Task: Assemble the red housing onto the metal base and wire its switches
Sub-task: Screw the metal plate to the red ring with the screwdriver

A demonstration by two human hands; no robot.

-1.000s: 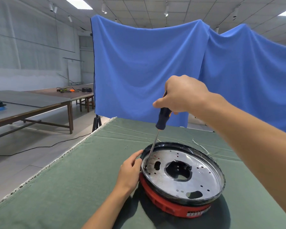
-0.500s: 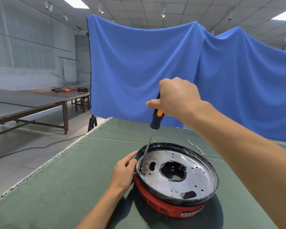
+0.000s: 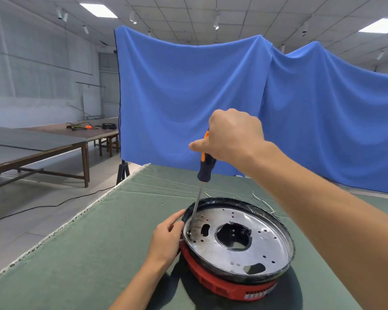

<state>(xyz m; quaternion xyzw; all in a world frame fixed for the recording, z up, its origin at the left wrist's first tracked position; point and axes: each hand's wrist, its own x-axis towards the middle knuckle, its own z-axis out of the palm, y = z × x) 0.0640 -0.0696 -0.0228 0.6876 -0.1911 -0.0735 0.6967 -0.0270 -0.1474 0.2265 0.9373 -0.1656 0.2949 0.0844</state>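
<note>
A round metal base (image 3: 267, 240) with a dark rim and many holes lies on top of the red housing (image 3: 222, 286), tilted toward me on the green table. My right hand (image 3: 233, 135) grips the dark blue and orange handle of a screwdriver (image 3: 205, 168). Its thin shaft slants down to a screw (image 3: 189, 232) at the left inner edge of the base. My left hand (image 3: 167, 238) holds the base's left rim, thumb along the top edge.
Two small screws (image 3: 162, 206) lie on the green cloth (image 3: 87, 253) left of the base. Thin wires (image 3: 263, 201) lie behind the base. A blue curtain (image 3: 211, 97) hangs behind the table. Wooden tables (image 3: 43, 144) stand at left, and the table's left edge is near.
My right hand has turned on the screwdriver handle, showing more orange. The tip stays at the same spot on the base. My left hand keeps its hold on the rim.
</note>
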